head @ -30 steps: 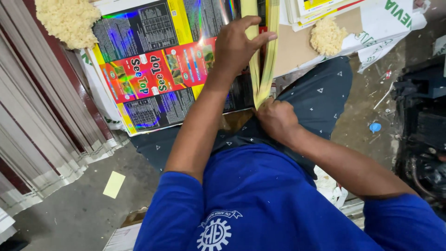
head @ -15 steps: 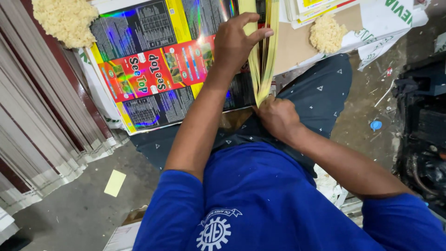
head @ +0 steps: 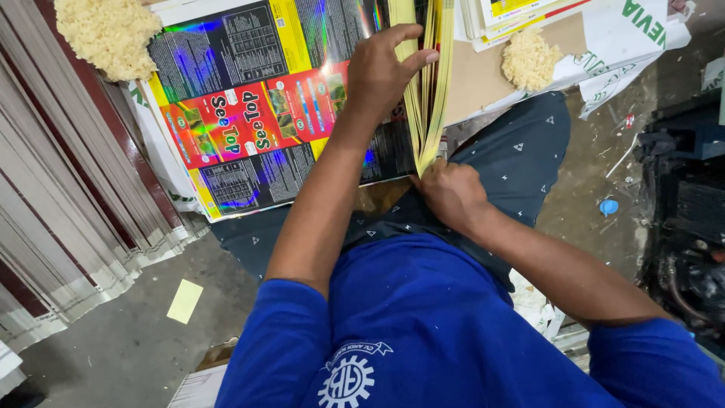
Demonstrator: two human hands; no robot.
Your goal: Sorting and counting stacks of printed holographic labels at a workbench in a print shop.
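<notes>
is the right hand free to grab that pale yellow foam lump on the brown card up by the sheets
Probably not right now: the right hand is pinching the bottom of the upright stack of sheets. The foam lump lies just beyond the stack, nothing covering it, so letting go would open the way.
</notes>
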